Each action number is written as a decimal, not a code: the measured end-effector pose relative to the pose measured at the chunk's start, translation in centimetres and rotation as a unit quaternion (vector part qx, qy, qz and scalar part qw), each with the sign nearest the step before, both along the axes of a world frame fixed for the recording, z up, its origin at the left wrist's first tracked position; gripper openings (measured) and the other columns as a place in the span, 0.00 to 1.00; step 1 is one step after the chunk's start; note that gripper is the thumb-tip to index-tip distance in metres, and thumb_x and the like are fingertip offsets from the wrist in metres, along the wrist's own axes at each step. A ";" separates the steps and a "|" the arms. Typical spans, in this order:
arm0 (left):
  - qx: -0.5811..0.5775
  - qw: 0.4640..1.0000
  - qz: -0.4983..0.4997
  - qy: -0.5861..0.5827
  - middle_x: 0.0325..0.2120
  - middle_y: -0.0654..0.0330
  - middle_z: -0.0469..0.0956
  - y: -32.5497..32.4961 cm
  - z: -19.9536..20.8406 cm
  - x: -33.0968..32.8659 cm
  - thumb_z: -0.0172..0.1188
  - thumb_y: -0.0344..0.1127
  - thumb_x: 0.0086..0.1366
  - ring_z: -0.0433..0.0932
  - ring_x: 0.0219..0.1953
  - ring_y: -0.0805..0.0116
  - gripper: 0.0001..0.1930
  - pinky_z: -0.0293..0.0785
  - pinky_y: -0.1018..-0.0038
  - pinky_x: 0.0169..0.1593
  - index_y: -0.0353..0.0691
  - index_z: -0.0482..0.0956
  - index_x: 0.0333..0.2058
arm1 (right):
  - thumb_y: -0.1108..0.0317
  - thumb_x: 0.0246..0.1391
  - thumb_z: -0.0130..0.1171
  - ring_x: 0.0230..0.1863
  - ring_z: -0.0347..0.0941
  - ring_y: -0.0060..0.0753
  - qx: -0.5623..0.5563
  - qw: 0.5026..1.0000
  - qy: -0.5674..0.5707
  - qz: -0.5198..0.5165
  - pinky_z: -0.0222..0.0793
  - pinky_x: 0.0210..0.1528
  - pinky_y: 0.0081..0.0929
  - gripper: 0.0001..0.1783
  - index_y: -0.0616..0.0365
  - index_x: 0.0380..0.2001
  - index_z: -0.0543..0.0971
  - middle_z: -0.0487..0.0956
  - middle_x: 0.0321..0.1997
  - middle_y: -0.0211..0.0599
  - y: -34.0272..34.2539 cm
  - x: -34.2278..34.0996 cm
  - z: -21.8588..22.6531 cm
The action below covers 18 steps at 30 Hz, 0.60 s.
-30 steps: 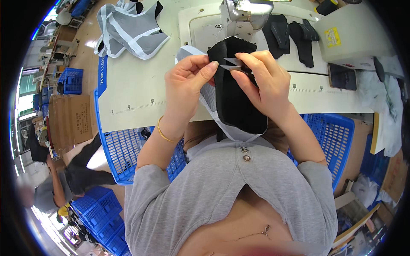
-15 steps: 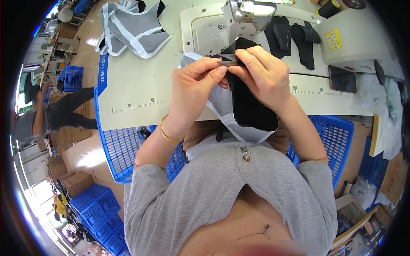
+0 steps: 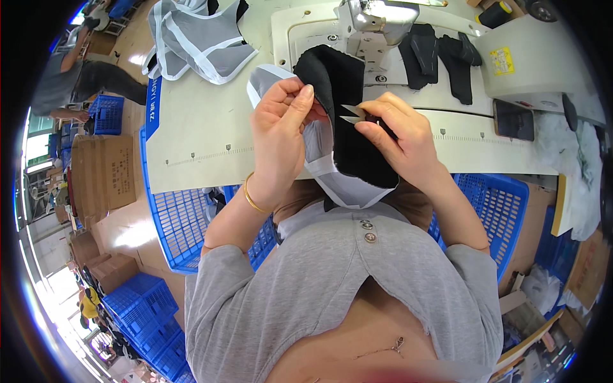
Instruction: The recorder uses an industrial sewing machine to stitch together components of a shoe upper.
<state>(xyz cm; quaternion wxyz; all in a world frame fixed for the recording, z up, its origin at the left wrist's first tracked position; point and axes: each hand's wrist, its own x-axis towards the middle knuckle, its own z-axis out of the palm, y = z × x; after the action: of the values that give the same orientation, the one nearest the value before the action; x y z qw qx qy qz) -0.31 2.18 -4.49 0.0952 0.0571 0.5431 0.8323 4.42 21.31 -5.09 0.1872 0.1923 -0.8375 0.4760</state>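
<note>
Between my hands hangs a black fabric piece (image 3: 348,83) with light grey mesh and white edging, over the table's front edge. My left hand (image 3: 281,127) pinches the piece's left edge between thumb and fingers. In my right hand (image 3: 402,131) is a pair of thread snips (image 3: 352,115). Their two pointed blades are apart, lying in front of the black fabric and pointing left. The rest of the snips is mostly covered by my fingers. Just beyond the fabric stands the head of a sewing machine (image 3: 377,19).
Grey mesh pieces with white bands (image 3: 198,45) lie at the far left of the table (image 3: 211,127). Black cut pieces (image 3: 418,57) and a dark phone (image 3: 514,120) lie to the right. Blue crates (image 3: 182,223) stand below the table edge. Another person (image 3: 70,76) is at the far left.
My hands have moved apart. The snips have left the fabric's edge near my left fingers and shifted right and slightly down. The black fabric is spread wider. The other person has moved farther back.
</note>
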 end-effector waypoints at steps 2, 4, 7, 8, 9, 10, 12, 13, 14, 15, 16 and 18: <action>0.022 1.000 0.008 -0.010 0.31 0.56 0.80 0.0 -0.4 0.1 0.54 0.28 0.69 0.79 0.31 0.72 0.07 0.77 0.76 0.37 0.30 0.73 0.42 | 0.65 0.53 0.65 0.25 0.72 0.38 -0.007 1.000 0.008 -0.001 0.68 0.27 0.29 0.14 0.67 0.35 0.78 0.74 0.29 0.41 -0.4 -0.2 -0.5; 0.027 1.000 0.005 -0.012 0.31 0.56 0.80 0.3 -0.4 0.2 0.54 0.28 0.69 0.80 0.31 0.72 0.07 0.78 0.76 0.37 0.30 0.73 0.42 | 0.65 0.53 0.65 0.25 0.72 0.38 -0.013 1.000 0.017 -0.003 0.68 0.27 0.29 0.14 0.67 0.36 0.77 0.74 0.29 0.41 -0.7 -0.4 -0.8; 0.022 1.000 0.004 -0.009 0.31 0.56 0.80 0.2 -0.6 0.4 0.54 0.28 0.69 0.80 0.31 0.72 0.07 0.78 0.75 0.38 0.30 0.74 0.42 | 0.65 0.53 0.66 0.25 0.71 0.39 -0.008 1.000 0.027 0.001 0.68 0.27 0.29 0.15 0.66 0.36 0.77 0.74 0.29 0.41 -1.2 -0.6 -0.9; 0.012 1.000 0.006 -0.005 0.31 0.56 0.80 0.2 -0.7 0.5 0.54 0.28 0.69 0.80 0.32 0.71 0.07 0.79 0.75 0.38 0.30 0.74 0.41 | 0.65 0.53 0.66 0.25 0.71 0.39 -0.004 1.000 0.028 0.003 0.68 0.27 0.29 0.15 0.66 0.36 0.77 0.74 0.29 0.41 -1.3 -0.6 -0.8; 0.012 1.000 0.007 -0.005 0.31 0.56 0.80 0.2 -0.7 0.5 0.54 0.28 0.69 0.80 0.32 0.71 0.07 0.79 0.75 0.38 0.30 0.74 0.41 | 0.65 0.53 0.66 0.25 0.71 0.39 0.001 1.000 0.029 0.005 0.68 0.27 0.29 0.15 0.66 0.36 0.77 0.74 0.29 0.41 -1.4 -0.6 -0.8; 0.013 1.000 0.007 -0.001 0.31 0.55 0.80 0.2 -0.5 0.5 0.55 0.27 0.69 0.80 0.32 0.71 0.07 0.79 0.75 0.38 0.30 0.74 0.41 | 0.65 0.53 0.66 0.25 0.71 0.39 0.001 1.000 0.029 0.006 0.68 0.27 0.29 0.15 0.66 0.36 0.77 0.74 0.29 0.41 -1.3 -0.6 -0.9; 0.014 1.000 0.007 0.004 0.31 0.55 0.80 0.1 -0.4 0.5 0.55 0.27 0.69 0.81 0.32 0.70 0.07 0.79 0.74 0.37 0.29 0.74 0.41 | 0.64 0.52 0.66 0.24 0.71 0.39 0.002 1.000 0.029 -0.010 0.68 0.27 0.29 0.15 0.66 0.36 0.77 0.73 0.28 0.41 -1.0 -0.5 -1.1; 0.013 1.000 0.002 0.007 0.31 0.54 0.80 0.1 -0.4 0.4 0.55 0.27 0.69 0.81 0.31 0.70 0.07 0.79 0.74 0.37 0.29 0.74 0.41 | 0.64 0.52 0.66 0.24 0.71 0.39 0.002 1.000 0.029 -0.009 0.68 0.27 0.29 0.15 0.66 0.36 0.77 0.73 0.28 0.41 -0.7 -0.4 -1.3; 0.013 1.000 -0.002 0.011 0.30 0.54 0.80 0.0 -0.4 0.4 0.55 0.27 0.69 0.81 0.31 0.69 0.07 0.79 0.74 0.37 0.29 0.74 0.41 | 0.64 0.52 0.66 0.24 0.71 0.38 0.012 0.999 0.033 -0.008 0.68 0.27 0.29 0.15 0.66 0.36 0.77 0.73 0.28 0.41 -0.4 -0.3 -1.5; 0.014 1.000 -0.002 0.010 0.30 0.54 0.80 0.1 -0.4 0.4 0.55 0.27 0.69 0.81 0.31 0.69 0.07 0.79 0.74 0.37 0.29 0.74 0.41 | 0.64 0.53 0.66 0.24 0.71 0.38 0.022 0.999 0.036 -0.007 0.67 0.26 0.29 0.15 0.66 0.36 0.77 0.73 0.28 0.41 -0.2 -0.2 -1.7; 0.006 1.000 -0.004 0.005 0.30 0.57 0.80 0.1 -0.3 0.5 0.55 0.28 0.69 0.80 0.31 0.71 0.06 0.77 0.75 0.37 0.31 0.74 0.40 | 0.64 0.53 0.66 0.24 0.71 0.38 0.022 0.999 0.036 -0.007 0.67 0.26 0.29 0.15 0.66 0.36 0.77 0.73 0.28 0.41 -0.2 -0.2 -1.6; -0.002 1.000 -0.007 -0.001 0.30 0.59 0.79 0.2 -0.2 0.6 0.55 0.28 0.69 0.79 0.31 0.72 0.05 0.75 0.77 0.37 0.34 0.75 0.39 | 0.64 0.53 0.65 0.24 0.70 0.38 0.002 1.000 0.026 0.010 0.67 0.26 0.29 0.15 0.66 0.36 0.77 0.73 0.28 0.40 -0.4 -0.1 -1.4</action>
<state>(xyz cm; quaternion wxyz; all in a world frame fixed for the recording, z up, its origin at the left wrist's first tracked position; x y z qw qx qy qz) 0.34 2.40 -4.73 0.1016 0.0599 0.5445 0.8304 4.30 20.89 -6.48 0.2035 0.2134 -0.8311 0.4714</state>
